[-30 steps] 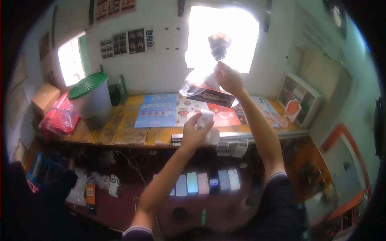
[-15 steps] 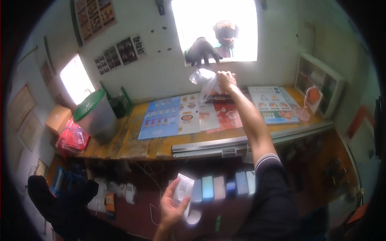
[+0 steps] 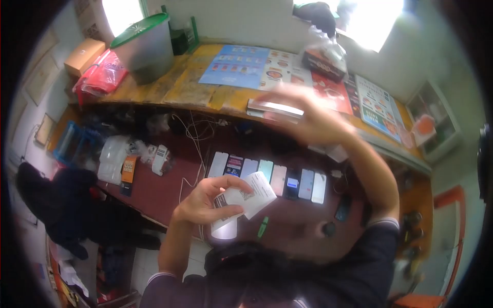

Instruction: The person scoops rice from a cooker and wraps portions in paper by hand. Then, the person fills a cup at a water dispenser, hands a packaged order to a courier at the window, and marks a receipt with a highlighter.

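Observation:
My left hand [image 3: 205, 200] is closed on a curled white paper receipt [image 3: 263, 194] with printed text and a QR code, above the lower desk. Stretched out above the front edge of the wooden counter, my right hand [image 3: 313, 115] is blurred by motion. Its fingers look apart, with nothing visible between them. Beyond it, a clear plastic bag [image 3: 336, 49] with a dark box [image 3: 322, 65] inside is at the window end of the counter. Another person's black-gloved hand [image 3: 317, 15] reaches in at the bag's top; its grip is not clear.
Several phones [image 3: 266, 172] stand in a row on the dark red desk [image 3: 292, 226], near a green marker [image 3: 263, 227]. Menu sheets [image 3: 233, 69] cover part of the wooden counter [image 3: 179, 84]. A green-lidded bucket [image 3: 144, 51] and a red plastic bag [image 3: 102, 77] sit at its left.
My right hand has let go of the plastic bag and drawn back from the window. The gloved hand is now at the bag. My view has tilted down, and my left hand still holds the receipt.

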Tool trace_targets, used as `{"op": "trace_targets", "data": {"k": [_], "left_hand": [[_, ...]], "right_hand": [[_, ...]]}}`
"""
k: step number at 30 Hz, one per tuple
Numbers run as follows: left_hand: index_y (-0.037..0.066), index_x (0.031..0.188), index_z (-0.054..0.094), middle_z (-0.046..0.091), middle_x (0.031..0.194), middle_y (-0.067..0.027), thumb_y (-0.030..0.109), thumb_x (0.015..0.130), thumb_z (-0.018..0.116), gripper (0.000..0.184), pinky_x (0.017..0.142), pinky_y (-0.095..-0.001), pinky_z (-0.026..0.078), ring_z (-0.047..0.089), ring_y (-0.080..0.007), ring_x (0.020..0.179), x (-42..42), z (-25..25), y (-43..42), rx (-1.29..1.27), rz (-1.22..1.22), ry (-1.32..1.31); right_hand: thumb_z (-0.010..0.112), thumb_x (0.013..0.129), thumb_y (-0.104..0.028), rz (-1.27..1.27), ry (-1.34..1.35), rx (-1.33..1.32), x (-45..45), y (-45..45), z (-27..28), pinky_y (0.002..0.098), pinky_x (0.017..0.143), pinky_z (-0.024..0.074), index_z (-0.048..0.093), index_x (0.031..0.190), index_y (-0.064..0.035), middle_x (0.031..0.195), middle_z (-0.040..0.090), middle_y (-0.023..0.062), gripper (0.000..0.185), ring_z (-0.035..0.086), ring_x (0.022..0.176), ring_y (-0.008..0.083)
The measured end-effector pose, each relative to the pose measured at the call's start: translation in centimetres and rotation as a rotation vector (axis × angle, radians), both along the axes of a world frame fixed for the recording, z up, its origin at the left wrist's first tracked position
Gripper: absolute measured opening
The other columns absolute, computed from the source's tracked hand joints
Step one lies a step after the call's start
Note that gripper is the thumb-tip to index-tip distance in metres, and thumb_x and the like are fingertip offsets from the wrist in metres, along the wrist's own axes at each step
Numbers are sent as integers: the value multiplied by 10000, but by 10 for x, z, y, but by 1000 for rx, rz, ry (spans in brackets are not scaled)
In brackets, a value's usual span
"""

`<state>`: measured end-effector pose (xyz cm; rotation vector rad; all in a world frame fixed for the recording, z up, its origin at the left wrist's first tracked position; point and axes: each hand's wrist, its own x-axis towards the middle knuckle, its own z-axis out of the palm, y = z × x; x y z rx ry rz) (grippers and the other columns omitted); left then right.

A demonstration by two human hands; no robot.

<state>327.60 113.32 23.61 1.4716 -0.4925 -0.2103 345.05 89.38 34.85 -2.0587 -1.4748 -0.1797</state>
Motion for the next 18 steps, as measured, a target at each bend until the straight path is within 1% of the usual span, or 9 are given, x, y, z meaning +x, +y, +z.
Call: {"op": "trace_targets", "data": {"k": [2,3,4,5,7,9,12,14,18], "left_hand": [[-17,1184,645,696,1099,-98,19,841,793,376,904,-303,518,649,-143,1027,-10,3,6,19,-47,-68],[-23,1171,645,703,1072,-99,13,838,795,367,882,-303,526,658,-141,1000,-17,4,9,40,-74,-140],[-10,1142,659,706,968,-72,19,873,776,294,844,-275,524,659,-108,945,-25,4,10,89,-45,-193],[-10,1142,659,706,968,-72,19,873,776,294,844,-275,524,659,-108,945,-36,6,12,87,-38,-198],[-14,1074,675,713,899,-55,30,877,781,228,823,-255,517,660,-89,903,-63,12,16,163,31,135],[-21,1040,684,728,884,-46,62,891,779,196,767,-236,514,659,-70,845,-79,3,13,88,87,180],[-13,946,689,712,800,-23,125,916,770,163,637,-219,490,632,-48,719,-93,-23,22,265,-10,97],[-9,936,696,710,786,-22,132,921,765,158,620,-223,488,630,-46,707,-104,-34,16,243,5,89],[-10,941,706,704,756,-53,161,959,708,172,641,-264,497,622,-66,692,-120,-45,10,211,-48,200]], "right_hand": [[553,1043,-396,355,392,-63,-44,15,-34,434,921,531,631,1219,-4,1087,702,196,437,677,1046,336],[570,1038,-408,433,507,-138,-61,18,-53,410,856,553,637,1188,13,990,718,192,452,707,962,321],[630,1013,-384,479,566,-207,-79,18,-55,363,751,555,661,1129,9,902,721,159,411,710,836,257],[679,990,-337,507,544,-301,-95,19,-51,344,660,514,683,1029,6,805,701,121,346,661,726,194],[698,978,-296,422,679,-486,-112,18,-60,344,623,470,686,958,1,775,673,104,299,607,686,161],[691,982,-297,485,689,-495,-115,16,-68,349,622,464,684,948,0,761,659,105,299,596,683,160],[673,992,-305,517,787,-468,-133,16,-93,354,625,456,680,948,-1,743,641,106,308,579,682,159],[624,1021,-316,491,881,-331,-152,18,-108,358,629,454,673,983,0,740,631,108,322,561,681,158],[561,1050,-326,406,1004,-353,-187,19,-136,347,632,458,654,986,14,757,635,92,358,562,692,138]]}}
